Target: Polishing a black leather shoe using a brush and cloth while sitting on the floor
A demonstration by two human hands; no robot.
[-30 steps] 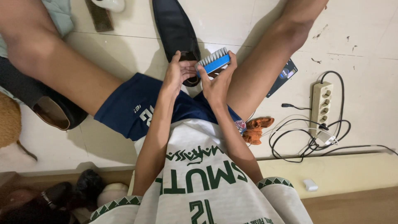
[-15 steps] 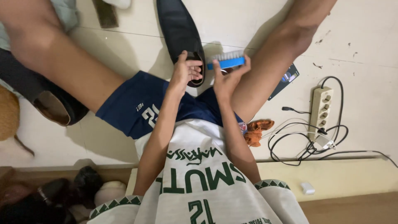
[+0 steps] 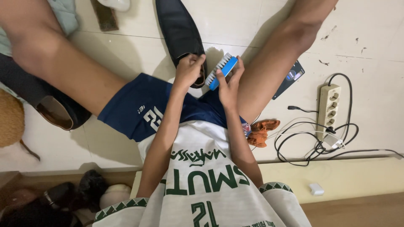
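Black leather dress shoe (image 3: pixel 179 29) lies on the pale tiled floor (image 3: pixel 370 46), its toe pointing to the far edge of the room and its heel opening near the seated person, between the two spread bare legs. It is the biggest of the things being handled. The left hand (image 3: pixel 189 69) is closed over the near rim of the shoe at the heel, fingers curled onto the leather and pinning it to the floor. Just right of it, the right hand (image 3: pixel 229 82) is wrapped around a blue-backed scrubbing brush (image 3: pixel 221 71), thumb on one side and fingers on the other; the white bristles face left toward the shoe's heel, very close to it, though I cannot tell whether they touch.

Round about: a brown shoe (image 3: pixel 54 111) rests on its side at the left, beside the person's thigh. To the right, a white power strip (image 3: pixel 329 107) sits among loops of black and white cable (image 3: pixel 307 147). A dark flat phone (image 3: pixel 290 77) lies next to the right leg, and a crumpled orange cloth (image 3: pixel 261 131) sits near the right hip.
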